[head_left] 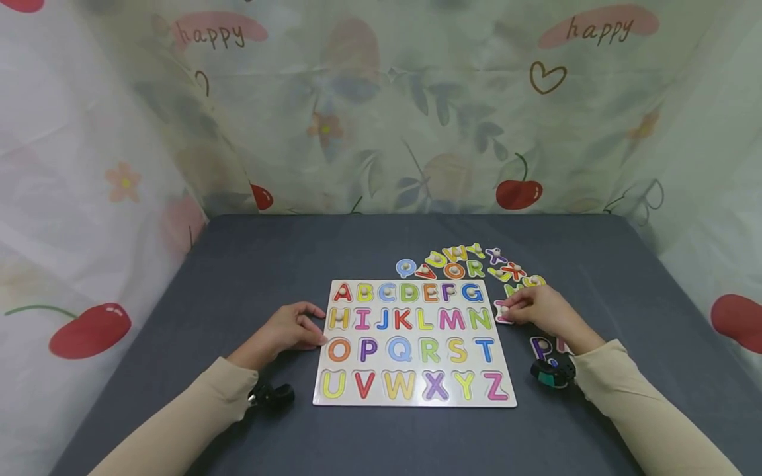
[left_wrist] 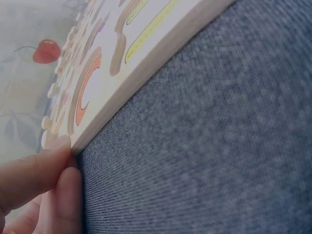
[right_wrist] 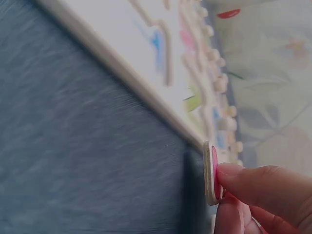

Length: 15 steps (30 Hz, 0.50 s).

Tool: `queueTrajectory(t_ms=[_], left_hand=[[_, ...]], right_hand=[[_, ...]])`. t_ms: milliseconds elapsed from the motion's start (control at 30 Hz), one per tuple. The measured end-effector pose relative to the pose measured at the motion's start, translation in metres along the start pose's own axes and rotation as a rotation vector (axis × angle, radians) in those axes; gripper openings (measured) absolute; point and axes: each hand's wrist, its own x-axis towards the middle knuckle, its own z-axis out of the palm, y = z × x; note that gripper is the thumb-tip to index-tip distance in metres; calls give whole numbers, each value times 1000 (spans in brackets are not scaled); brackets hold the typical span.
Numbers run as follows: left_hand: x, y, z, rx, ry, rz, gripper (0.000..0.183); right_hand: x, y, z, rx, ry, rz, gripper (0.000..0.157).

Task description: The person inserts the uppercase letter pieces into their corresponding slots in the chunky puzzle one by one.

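A white alphabet puzzle board lies on the table, with knobbed letter pieces seated in its top row and in the H slot. At its left edge my left hand rests with relaxed fingers; in the left wrist view a fingertip touches the board's rim. Beside the right edge, my right hand pinches a pink letter piece between thumb and fingers. The right wrist view shows that pink letter piece edge-on, held tilted near the board's side.
Loose letter pieces curve behind and right of the board, among them a blue Q, an orange O and a purple P, partly behind my right wrist. Dark wrist devices sit at both cuffs. A printed curtain surrounds the dark table.
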Motion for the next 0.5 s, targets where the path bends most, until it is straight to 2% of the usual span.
queueTrajectory(t_ms=[267,500], left_hand=[[0,0,0,-4,-7,-4,49],[-2,1,-1,1,-16,4,50]], right_hand=[[-2,-25,-14,76,44,5,35],[-1,-61,-10,82,81,-74,33]])
